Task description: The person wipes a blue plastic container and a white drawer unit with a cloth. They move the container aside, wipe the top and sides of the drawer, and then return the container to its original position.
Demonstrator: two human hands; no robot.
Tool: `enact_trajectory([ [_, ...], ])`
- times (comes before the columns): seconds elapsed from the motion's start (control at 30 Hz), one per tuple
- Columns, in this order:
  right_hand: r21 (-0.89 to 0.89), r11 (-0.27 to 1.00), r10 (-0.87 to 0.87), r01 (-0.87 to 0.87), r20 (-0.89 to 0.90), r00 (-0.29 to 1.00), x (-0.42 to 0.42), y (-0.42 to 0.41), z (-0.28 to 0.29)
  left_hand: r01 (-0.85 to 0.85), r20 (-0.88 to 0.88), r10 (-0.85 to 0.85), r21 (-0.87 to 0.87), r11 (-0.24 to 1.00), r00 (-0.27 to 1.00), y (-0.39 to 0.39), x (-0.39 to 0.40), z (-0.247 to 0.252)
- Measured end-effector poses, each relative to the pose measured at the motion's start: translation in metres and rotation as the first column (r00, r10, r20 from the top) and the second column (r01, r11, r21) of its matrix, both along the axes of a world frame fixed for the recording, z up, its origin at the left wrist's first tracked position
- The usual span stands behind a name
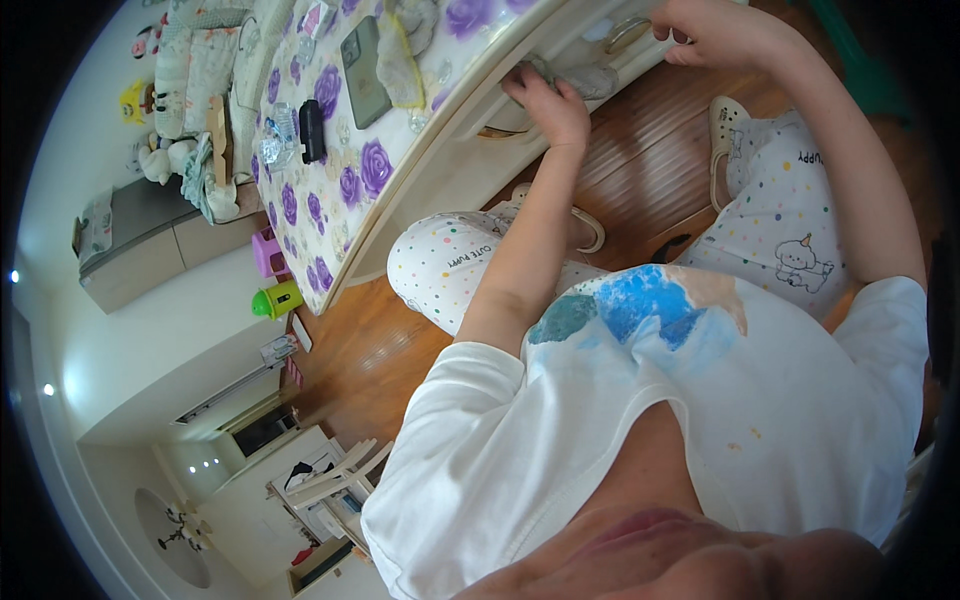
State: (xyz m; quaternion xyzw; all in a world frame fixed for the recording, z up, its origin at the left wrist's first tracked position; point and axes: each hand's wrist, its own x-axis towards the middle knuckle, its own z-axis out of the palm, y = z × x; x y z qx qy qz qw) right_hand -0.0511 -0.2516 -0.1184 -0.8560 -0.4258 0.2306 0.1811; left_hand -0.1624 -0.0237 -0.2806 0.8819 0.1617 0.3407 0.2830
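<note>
My left hand [551,109] holds a grey cloth [589,81] against the cream drawer front under the table edge. Its fingertips are partly tucked into the fabric. One oval metal drawer handle [628,34] lies beyond the cloth, and a second metal handle [504,133] sits just below my left wrist. My right hand [709,37] is at the top of the view, near the far end of the drawer front. Its fingers are bent, with thumb apart and nothing visible in them. Whether it touches the furniture cannot be told.
The table cover [375,166] has purple roses. On it lie a phone [365,73], a grey cloth with yellow edging [401,64], a black case [311,131] and clear plastic items [279,139]. A purple stool [268,253] and a green bin [277,301] stand beyond the corner.
</note>
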Motion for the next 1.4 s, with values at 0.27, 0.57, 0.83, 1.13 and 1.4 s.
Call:
enact_trajectory([
  [0.27, -0.101, 0.994, 0.037, -0.034, 0.027, 0.999, -0.006, 0.013, 0.008, 0.283, -0.259, -0.31, -0.137, 0.949, 0.915, -0.045, 0.045, 0.03],
  [0.57, -0.005, 1.0, -0.018, 0.018, -0.041, 0.999, 0.0, -0.004, 0.004, 0.257, -0.032, -0.256, 0.202, 0.945, 0.966, 0.031, -0.018, -0.014],
  [0.83, -0.062, 0.997, -0.052, 0.048, -0.058, 0.997, -0.028, -0.004, 0.046, -0.375, -0.187, 0.344, -0.176, 0.91, 0.92, 0.085, -0.093, -0.067],
  [1.13, -0.12, 0.99, -0.078, 0.07, -0.066, 0.995, -0.032, 0.002, 0.051, -0.21, -0.122, 0.53, -0.972, 0.109, 0.839, 0.081, -0.043, -0.07],
  [1.4, -0.196, 0.979, -0.086, 0.064, -0.11, 0.99, -0.038, 0.013, 0.054, -0.193, -0.188, 0.083, -0.98, 0.049, 0.979, 0.029, -0.002, -0.086],
])
